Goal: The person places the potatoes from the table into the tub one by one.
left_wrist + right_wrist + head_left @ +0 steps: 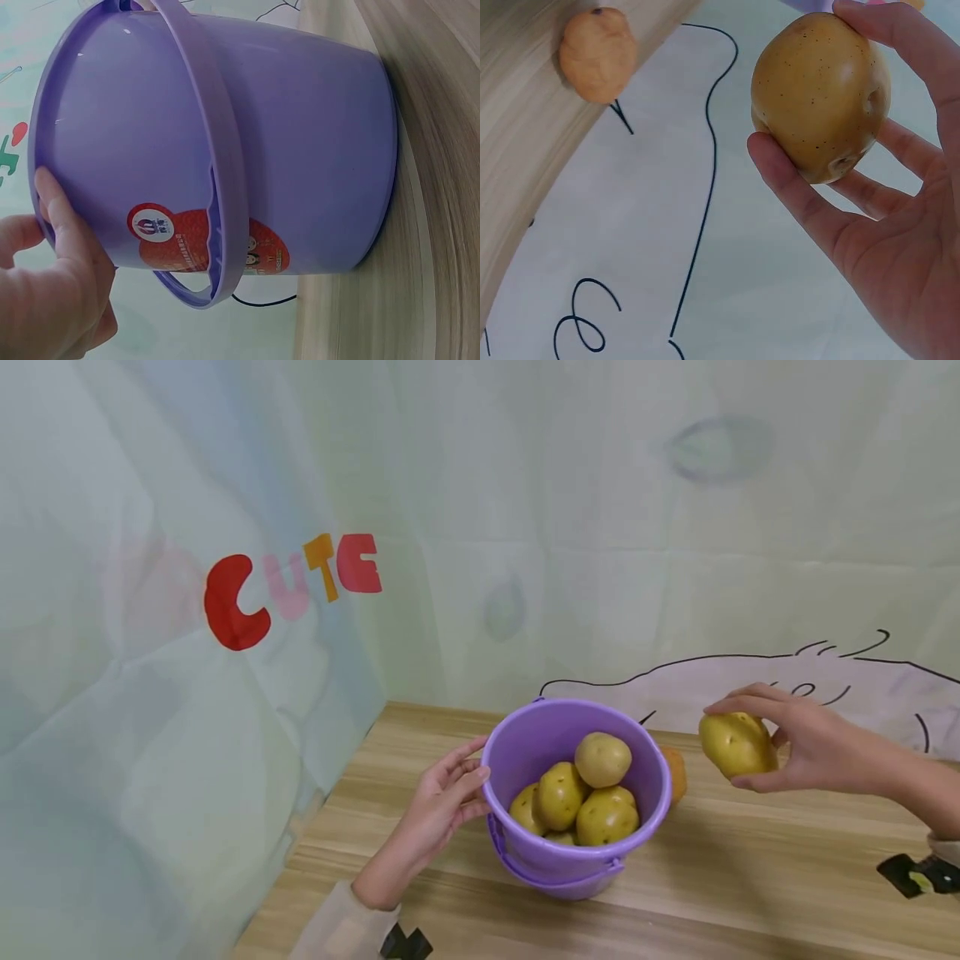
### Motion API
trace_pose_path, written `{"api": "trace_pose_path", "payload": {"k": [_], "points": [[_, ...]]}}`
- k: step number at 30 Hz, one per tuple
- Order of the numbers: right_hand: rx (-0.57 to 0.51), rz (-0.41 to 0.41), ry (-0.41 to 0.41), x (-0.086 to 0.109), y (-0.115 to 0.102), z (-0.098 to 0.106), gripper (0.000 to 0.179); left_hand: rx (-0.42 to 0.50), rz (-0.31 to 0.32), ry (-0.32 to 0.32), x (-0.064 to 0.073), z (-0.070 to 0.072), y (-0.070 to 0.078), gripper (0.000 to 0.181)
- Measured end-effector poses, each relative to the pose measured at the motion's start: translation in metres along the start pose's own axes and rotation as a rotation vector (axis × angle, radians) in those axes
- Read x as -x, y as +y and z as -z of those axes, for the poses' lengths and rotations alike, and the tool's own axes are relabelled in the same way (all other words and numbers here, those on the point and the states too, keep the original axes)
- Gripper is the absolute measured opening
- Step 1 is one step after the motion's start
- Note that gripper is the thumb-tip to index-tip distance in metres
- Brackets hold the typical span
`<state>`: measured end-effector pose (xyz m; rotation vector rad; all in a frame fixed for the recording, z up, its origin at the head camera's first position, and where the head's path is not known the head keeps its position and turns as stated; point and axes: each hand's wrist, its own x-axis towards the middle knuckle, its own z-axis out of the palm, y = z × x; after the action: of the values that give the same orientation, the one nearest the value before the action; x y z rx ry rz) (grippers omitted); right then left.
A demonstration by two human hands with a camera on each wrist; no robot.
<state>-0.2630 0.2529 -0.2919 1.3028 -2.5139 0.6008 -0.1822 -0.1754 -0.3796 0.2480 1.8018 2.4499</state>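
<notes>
A purple bucket (577, 853) stands upright on the wooden table, with several yellow potatoes (607, 817) inside. My left hand (442, 802) grips its rim from the left, thumb on the edge; the left wrist view shows the fingers at the rim, above the bucket's handle (221, 150) hanging against the side. Right of the bucket and above the tabletop, my right hand (806, 739) holds another potato (738, 745) between thumb and fingers. That potato (821, 97) shows small dark specks and dimples in the right wrist view.
A lumpy orange-brown roundish thing (598, 54) lies on the table, partly hidden behind the bucket's right side in the head view. The wooden tabletop (750, 877) meets pale printed cloth walls (480, 568) at the back and left.
</notes>
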Motion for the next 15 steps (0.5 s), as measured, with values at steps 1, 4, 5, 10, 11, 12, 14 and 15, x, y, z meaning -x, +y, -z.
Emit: {"api": "trace_pose_path", "payload": {"k": [1, 4, 5, 10, 11, 12, 14, 15], "points": [[-0.001, 0.000, 0.002, -0.002, -0.002, 0.002, 0.078, 0.003, 0.001, 0.000, 0.000, 0.000, 0.000, 0.054], [-0.004, 0.014, 0.018, -0.009, -0.006, 0.007, 0.079, 0.009, 0.002, 0.001, 0.000, -0.001, 0.001, 0.054], [0.001, 0.022, 0.023, -0.011, -0.007, 0.008, 0.080, 0.009, 0.003, 0.000, 0.000, -0.001, 0.000, 0.054], [0.001, 0.054, 0.019, -0.019, -0.011, 0.011, 0.078, 0.007, -0.001, -0.002, 0.000, 0.000, 0.000, 0.053], [0.000, 0.058, 0.016, -0.020, -0.012, 0.012, 0.077, 0.008, -0.002, -0.004, 0.000, 0.000, 0.000, 0.053], [-0.001, 0.060, 0.013, -0.021, -0.012, 0.012, 0.077, 0.007, -0.003, -0.005, 0.000, 0.000, 0.000, 0.053], [-0.001, 0.062, 0.010, -0.023, -0.013, 0.014, 0.077, 0.009, -0.005, -0.010, -0.001, 0.000, 0.000, 0.053], [0.003, 0.063, 0.010, -0.024, -0.014, 0.015, 0.077, 0.009, -0.005, -0.013, -0.001, 0.000, 0.000, 0.053]]}}
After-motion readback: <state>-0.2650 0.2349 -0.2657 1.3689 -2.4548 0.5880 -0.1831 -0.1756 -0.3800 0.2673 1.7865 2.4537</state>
